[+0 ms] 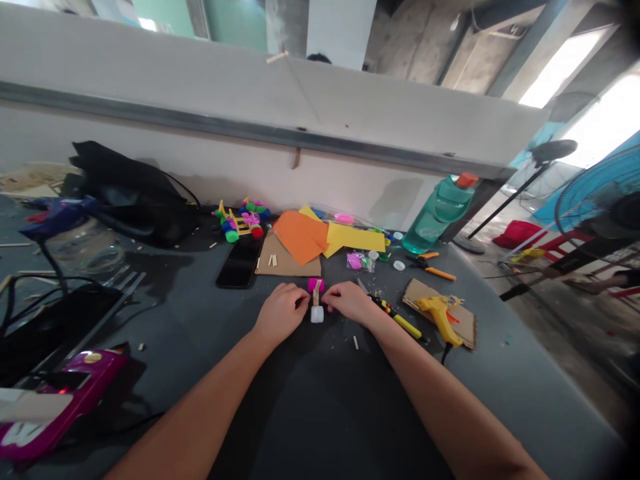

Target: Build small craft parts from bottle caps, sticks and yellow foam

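Note:
A small craft piece [317,300] stands on the dark table between my hands. It has a bright pink part at the far end, a wooden stick in the middle and a white block-like part at the near end. On its left is my left hand [283,310], thumb and fingers pinched together. My right hand [350,301] mirrors it from the right, its fingertips also closed together close to the piece. Whatever is between the fingertips is too small or hidden to make out. A utility knife [407,325] lies beside my right forearm.
Beyond my hands lie a phone [240,263], cardboard [285,262], orange sheets [300,237] and yellow paper [355,238]. At right are a yellow glue gun [443,320], orange-handled pliers [437,272] and a green bottle [439,215]. A magenta device [95,373] sits at left.

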The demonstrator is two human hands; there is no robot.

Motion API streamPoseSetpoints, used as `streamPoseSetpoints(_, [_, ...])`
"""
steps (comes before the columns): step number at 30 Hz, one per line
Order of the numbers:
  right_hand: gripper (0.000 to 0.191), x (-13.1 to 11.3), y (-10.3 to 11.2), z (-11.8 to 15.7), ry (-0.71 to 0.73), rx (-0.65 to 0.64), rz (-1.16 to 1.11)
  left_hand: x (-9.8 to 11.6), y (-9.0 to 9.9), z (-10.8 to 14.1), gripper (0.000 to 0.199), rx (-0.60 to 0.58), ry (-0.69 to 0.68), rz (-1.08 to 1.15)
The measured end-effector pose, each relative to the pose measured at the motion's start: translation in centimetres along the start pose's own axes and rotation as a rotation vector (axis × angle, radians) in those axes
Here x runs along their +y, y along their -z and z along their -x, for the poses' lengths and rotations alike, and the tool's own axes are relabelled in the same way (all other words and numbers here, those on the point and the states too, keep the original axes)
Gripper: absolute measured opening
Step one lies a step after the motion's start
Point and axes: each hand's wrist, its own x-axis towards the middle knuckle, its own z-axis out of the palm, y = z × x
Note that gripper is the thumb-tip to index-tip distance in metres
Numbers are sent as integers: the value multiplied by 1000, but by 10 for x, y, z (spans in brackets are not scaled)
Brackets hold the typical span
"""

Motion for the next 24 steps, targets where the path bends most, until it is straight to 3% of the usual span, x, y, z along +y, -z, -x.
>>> streamPoseSetpoints(8, [23, -1, -9, 0, 90, -40, -24, 5, 0, 1, 19, -67, -47, 19])
streamPoseSetpoints(15, [23, -4, -1, 2, 82, -77, -5, 2, 2, 1, 17, -77, -78, 31])
streamPoseSetpoints(20, [17, -1, 10, 1, 14, 130, 41, -2, 0, -1, 13, 38, 27, 45])
streamPoseSetpoints(24, [13, 5, 7, -3, 60, 283, 29, -1, -1, 0, 11, 63, 192, 139])
